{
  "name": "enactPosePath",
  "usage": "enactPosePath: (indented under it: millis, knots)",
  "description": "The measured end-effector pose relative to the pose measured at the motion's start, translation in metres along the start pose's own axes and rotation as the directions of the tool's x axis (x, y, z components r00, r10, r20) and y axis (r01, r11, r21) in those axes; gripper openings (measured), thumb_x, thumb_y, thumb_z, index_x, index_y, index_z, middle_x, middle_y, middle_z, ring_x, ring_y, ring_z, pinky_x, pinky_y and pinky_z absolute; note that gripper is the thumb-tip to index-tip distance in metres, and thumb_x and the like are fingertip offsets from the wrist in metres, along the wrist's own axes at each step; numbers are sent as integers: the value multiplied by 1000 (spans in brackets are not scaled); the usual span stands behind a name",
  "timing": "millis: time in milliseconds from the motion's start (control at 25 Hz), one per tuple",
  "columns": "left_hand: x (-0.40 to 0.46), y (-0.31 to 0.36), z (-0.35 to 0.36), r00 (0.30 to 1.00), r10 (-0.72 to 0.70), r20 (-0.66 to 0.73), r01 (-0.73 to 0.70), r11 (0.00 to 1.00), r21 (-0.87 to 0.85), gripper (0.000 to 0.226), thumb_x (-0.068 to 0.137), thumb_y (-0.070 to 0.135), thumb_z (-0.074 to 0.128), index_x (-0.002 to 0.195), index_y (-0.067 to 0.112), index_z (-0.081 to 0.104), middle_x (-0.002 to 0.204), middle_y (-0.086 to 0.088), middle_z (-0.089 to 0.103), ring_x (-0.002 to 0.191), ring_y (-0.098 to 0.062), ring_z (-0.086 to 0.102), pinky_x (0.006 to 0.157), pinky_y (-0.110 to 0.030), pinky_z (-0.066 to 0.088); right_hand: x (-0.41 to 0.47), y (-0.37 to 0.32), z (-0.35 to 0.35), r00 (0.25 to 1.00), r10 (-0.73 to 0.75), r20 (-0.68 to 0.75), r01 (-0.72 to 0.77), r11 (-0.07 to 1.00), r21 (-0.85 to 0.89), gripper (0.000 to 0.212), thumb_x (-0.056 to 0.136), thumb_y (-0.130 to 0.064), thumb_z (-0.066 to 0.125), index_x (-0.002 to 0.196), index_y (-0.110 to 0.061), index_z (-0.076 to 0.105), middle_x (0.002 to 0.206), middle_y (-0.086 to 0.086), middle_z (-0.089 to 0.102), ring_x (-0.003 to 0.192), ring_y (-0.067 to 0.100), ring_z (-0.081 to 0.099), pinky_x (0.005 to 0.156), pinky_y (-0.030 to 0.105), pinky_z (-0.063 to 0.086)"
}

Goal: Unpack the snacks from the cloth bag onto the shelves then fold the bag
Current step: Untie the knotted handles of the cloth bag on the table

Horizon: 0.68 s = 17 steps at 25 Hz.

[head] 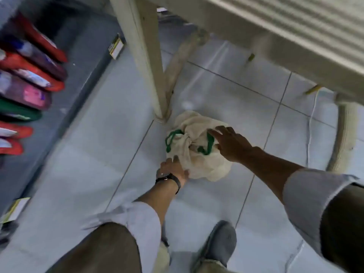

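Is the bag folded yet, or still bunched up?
Bunched. The bag sits crumpled on the floor, green handles loose on top, both hands at it. Contents cannot be told.

Cream cloth bag [199, 154] w/ green handles [209, 144], crumpled on tiled floor by table leg.

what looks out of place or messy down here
The cloth bag lies crumpled on the floor tiles beside a table leg, green handles tangled. Left hand touches its edge; right hand reaches over it.
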State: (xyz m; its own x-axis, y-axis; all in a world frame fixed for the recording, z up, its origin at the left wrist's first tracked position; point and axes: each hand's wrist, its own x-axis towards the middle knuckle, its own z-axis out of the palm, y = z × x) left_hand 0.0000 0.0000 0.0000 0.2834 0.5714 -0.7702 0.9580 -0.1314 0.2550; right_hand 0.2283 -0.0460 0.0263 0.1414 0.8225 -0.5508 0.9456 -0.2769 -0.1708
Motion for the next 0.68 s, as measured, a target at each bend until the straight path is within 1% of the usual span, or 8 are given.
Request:
enactPosePath:
  millis: [80,160,240,320,400,480,600,680]
  knots:
    - [25,-1,15,995,-103,-3,100,976,-195,96,86,61,61,159,19,15,156,-14,36,140,-38,39,111,-49,40,35,-2,11,999,-38,-4,38,998,-53,68,105,-25,46,163,-31,11,171,4,12,154,33,17,116,49,36]
    - [44,4,29,992,-128,-19,114,935,-336,101,82,64,65,160,19,17,157,-11,39,141,-35,42,113,-45,40,68,-7,23,997,-29,69,33,998,-59,75,104,-26,47,163,-33,2,172,2,8,156,32,13,119,51,29]
    - [62,6,43,989,-134,-62,101,920,-378,69,91,51,61,149,17,42,148,-10,53,133,-31,53,109,-40,44,87,-8,40,992,28,124,-20,998,-64,72,103,-36,47,163,-31,6,168,6,22,150,33,27,115,51,32]
    - [70,3,46,969,-216,-124,126,854,-504,37,99,28,51,133,15,56,134,-14,63,120,-33,61,102,-40,50,88,-9,47,996,74,45,-73,997,-34,55,101,-37,46,153,-24,36,151,10,50,133,34,50,102,44,43]
    - [51,-3,38,952,-287,-108,148,737,-660,28,98,19,46,122,18,59,120,-15,67,105,-35,65,93,-42,55,74,-16,40,991,126,-50,-124,992,39,32,99,-25,46,125,-19,62,126,13,68,113,35,63,86,37,48]
    - [16,-8,12,952,-283,-117,126,712,-691,21,96,18,46,112,21,60,108,-12,68,93,-32,65,85,-42,58,42,-30,22,976,204,-73,-182,956,229,25,96,-15,46,108,-17,67,111,14,73,100,38,65,74,34,45]
    - [-49,-6,-32,956,-242,-168,66,730,-680,24,94,13,46,111,20,62,104,-12,68,93,-34,64,79,-40,57,-18,-50,-24,954,278,-112,-208,882,422,22,94,-9,45,99,-16,66,101,16,72,94,39,65,71,34,42]
    - [-103,7,-81,940,-241,-242,36,774,-632,29,92,10,45,114,19,62,106,-14,68,92,-33,62,73,-33,48,-70,-74,-70,943,324,-82,-238,822,517,17,94,-12,45,90,-23,58,99,15,70,92,38,64,70,32,40]
